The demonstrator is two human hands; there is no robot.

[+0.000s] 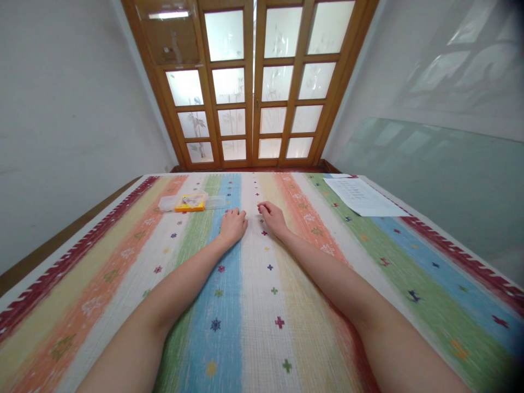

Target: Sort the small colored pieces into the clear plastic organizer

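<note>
Head view: right of the yellow box, our left hand and right hand bend their fingers; holding what, we cannot tell.

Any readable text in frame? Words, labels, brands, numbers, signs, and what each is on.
None legible.
Paper sheet, far right of the table: rows of faint marks, too small and blurred to read.
Yellow case, near the left hand: any print is too small to make out.
Tablecloth: crosses, stars and other motifs, no lettering I can see.
</note>
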